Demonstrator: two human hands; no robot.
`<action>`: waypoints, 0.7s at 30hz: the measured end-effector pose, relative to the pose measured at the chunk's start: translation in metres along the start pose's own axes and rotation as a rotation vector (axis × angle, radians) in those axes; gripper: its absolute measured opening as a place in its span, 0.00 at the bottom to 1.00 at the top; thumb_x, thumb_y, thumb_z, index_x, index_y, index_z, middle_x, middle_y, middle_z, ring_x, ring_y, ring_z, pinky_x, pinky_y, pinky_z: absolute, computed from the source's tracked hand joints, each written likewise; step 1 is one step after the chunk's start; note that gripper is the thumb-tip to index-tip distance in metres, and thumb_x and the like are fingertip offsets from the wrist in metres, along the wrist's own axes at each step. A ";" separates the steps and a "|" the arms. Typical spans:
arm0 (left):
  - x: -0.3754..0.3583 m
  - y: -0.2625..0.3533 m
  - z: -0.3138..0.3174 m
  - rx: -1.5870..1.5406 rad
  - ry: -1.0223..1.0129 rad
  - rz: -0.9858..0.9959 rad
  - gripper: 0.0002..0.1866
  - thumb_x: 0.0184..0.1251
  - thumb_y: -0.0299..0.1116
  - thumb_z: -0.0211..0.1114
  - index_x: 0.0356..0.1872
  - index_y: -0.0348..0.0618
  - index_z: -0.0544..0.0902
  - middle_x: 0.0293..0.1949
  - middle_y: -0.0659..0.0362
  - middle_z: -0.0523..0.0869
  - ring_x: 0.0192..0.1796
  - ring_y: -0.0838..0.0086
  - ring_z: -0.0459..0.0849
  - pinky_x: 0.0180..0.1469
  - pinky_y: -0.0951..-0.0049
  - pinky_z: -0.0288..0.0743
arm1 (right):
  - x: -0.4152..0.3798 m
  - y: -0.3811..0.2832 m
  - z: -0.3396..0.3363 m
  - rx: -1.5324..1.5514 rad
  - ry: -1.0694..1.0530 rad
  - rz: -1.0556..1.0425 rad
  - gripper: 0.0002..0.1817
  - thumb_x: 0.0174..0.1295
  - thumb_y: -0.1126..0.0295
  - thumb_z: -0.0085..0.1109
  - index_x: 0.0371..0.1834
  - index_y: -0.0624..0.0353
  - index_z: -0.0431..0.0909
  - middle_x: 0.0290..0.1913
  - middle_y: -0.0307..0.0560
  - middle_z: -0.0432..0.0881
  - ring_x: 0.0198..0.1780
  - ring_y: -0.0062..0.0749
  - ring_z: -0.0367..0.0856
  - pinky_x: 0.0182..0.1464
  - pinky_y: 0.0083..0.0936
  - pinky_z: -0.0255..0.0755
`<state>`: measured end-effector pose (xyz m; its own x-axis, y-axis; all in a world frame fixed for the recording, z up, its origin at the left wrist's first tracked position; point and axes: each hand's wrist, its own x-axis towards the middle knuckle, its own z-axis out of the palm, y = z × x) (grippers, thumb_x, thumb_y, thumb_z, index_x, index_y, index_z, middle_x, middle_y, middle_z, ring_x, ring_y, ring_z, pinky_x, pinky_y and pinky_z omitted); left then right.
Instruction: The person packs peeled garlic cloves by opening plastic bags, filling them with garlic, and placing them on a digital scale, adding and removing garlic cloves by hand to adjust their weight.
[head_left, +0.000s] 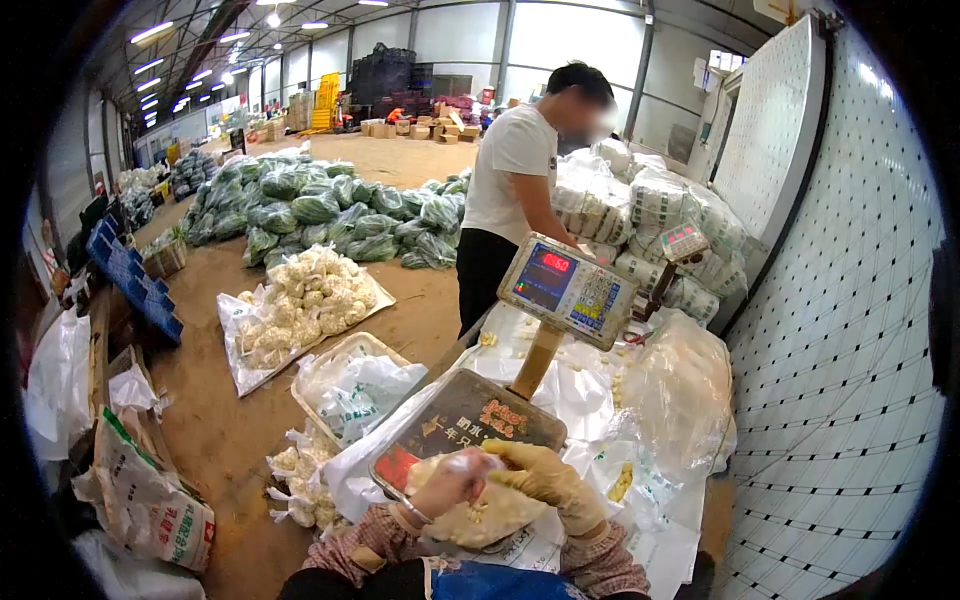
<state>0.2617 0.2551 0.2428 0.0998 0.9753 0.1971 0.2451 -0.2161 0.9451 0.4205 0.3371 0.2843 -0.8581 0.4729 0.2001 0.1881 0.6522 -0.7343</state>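
My left hand [455, 482] is bare and closed above a clear plastic bag [485, 518] of pale pieces, its fingertips pinched on something I cannot make out. Beside it my right hand [550, 482] wears a yellowish glove, its fingers curled near the left fingertips; what they hold, if anything, is hidden. The bag lies at the near edge of a scale platform [455, 405]. Above the platform, on a post, stands the scale's display [568, 290] with red digits.
A co-worker [515, 170] in a white shirt stands across the table [590, 380]. Right of the scale is a large clear bag [680, 390]. Floor piles include pale bulbs [310, 295] and green bagged vegetables [315, 205]. A crate [350, 375] holds plastic bags. A tiled wall [850, 300] bounds the right.
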 end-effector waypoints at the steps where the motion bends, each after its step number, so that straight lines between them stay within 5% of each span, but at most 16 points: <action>1: -0.005 0.002 -0.004 -0.333 0.040 -0.179 0.14 0.68 0.38 0.42 0.42 0.40 0.70 0.28 0.56 0.77 0.25 0.76 0.73 0.30 0.79 0.69 | -0.004 0.012 0.004 0.105 0.088 0.071 0.21 0.46 0.66 0.63 0.44 0.58 0.73 0.39 0.53 0.77 0.41 0.41 0.76 0.42 0.29 0.69; 2: -0.009 0.008 -0.006 -0.666 0.076 -0.360 0.14 0.69 0.41 0.39 0.42 0.41 0.68 0.24 0.55 0.76 0.19 0.78 0.70 0.25 0.80 0.68 | -0.004 0.010 0.003 0.212 0.177 0.143 0.18 0.46 0.65 0.64 0.40 0.58 0.75 0.36 0.51 0.77 0.38 0.41 0.76 0.41 0.29 0.68; 3: -0.008 0.017 -0.001 -0.693 0.166 -0.352 0.13 0.70 0.42 0.39 0.41 0.44 0.64 0.18 0.53 0.74 0.13 0.81 0.63 0.19 0.80 0.63 | -0.005 0.004 0.004 0.026 0.253 0.062 0.14 0.45 0.65 0.64 0.34 0.58 0.76 0.32 0.47 0.77 0.35 0.39 0.75 0.39 0.28 0.68; 7: -0.007 0.011 -0.001 -0.699 0.147 -0.287 0.13 0.70 0.42 0.38 0.40 0.44 0.64 0.19 0.53 0.75 0.14 0.80 0.65 0.19 0.80 0.64 | 0.001 -0.024 0.008 -0.093 0.516 -0.128 0.10 0.49 0.68 0.61 0.35 0.56 0.76 0.32 0.47 0.77 0.36 0.39 0.75 0.39 0.28 0.68; 12: -0.009 0.013 -0.001 -0.700 0.080 -0.235 0.10 0.69 0.39 0.42 0.37 0.44 0.66 0.21 0.56 0.75 0.14 0.79 0.66 0.19 0.81 0.63 | 0.000 -0.010 0.010 0.070 0.280 -0.044 0.09 0.50 0.67 0.60 0.34 0.56 0.77 0.31 0.46 0.77 0.36 0.38 0.76 0.39 0.28 0.68; 14: -0.010 0.011 0.000 -0.791 0.117 -0.263 0.07 0.66 0.36 0.47 0.36 0.44 0.66 0.22 0.57 0.76 0.17 0.78 0.70 0.21 0.82 0.65 | 0.000 -0.016 0.010 -0.183 0.290 -0.401 0.08 0.50 0.68 0.59 0.34 0.55 0.77 0.30 0.45 0.77 0.36 0.38 0.76 0.39 0.28 0.68; 16: -0.012 0.005 -0.002 -0.876 0.151 -0.297 0.06 0.64 0.33 0.51 0.35 0.44 0.67 0.23 0.57 0.77 0.19 0.77 0.73 0.23 0.82 0.67 | 0.000 -0.030 0.004 -0.171 0.193 -0.409 0.08 0.49 0.68 0.60 0.34 0.54 0.77 0.31 0.44 0.78 0.35 0.39 0.76 0.39 0.30 0.67; 18: -0.013 -0.005 -0.004 -0.516 0.097 -0.141 0.07 0.57 0.26 0.57 0.34 0.44 0.68 0.22 0.60 0.76 0.22 0.76 0.75 0.25 0.80 0.68 | 0.001 -0.030 0.002 0.114 0.093 -0.422 0.09 0.49 0.69 0.59 0.35 0.55 0.76 0.32 0.44 0.78 0.35 0.37 0.76 0.39 0.29 0.67; 19: -0.014 0.024 -0.003 -0.330 0.162 -0.065 0.10 0.49 0.21 0.59 0.32 0.43 0.69 0.22 0.59 0.74 0.26 0.73 0.77 0.27 0.77 0.69 | -0.001 -0.030 0.008 0.435 0.165 -0.243 0.10 0.51 0.69 0.58 0.38 0.57 0.75 0.34 0.47 0.78 0.35 0.38 0.75 0.40 0.26 0.67; 20: -0.014 0.025 0.001 -0.333 0.169 -0.064 0.10 0.49 0.21 0.59 0.32 0.43 0.69 0.22 0.59 0.74 0.26 0.73 0.77 0.27 0.77 0.69 | 0.001 -0.030 0.011 0.434 0.158 -0.244 0.10 0.51 0.69 0.58 0.38 0.57 0.75 0.34 0.47 0.78 0.35 0.38 0.75 0.40 0.26 0.67; 21: -0.014 0.025 0.003 0.012 0.215 0.065 0.09 0.47 0.21 0.59 0.30 0.42 0.69 0.23 0.57 0.75 0.28 0.70 0.77 0.28 0.76 0.69 | 0.006 -0.027 0.014 0.528 0.222 -0.098 0.10 0.56 0.69 0.53 0.39 0.59 0.75 0.36 0.44 0.78 0.38 0.32 0.75 0.42 0.25 0.67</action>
<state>0.2694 0.2353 0.2629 -0.0914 0.9464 0.3098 0.2562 -0.2783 0.9257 0.4036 0.3133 0.2963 -0.7282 0.5754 0.3725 -0.1994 0.3421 -0.9183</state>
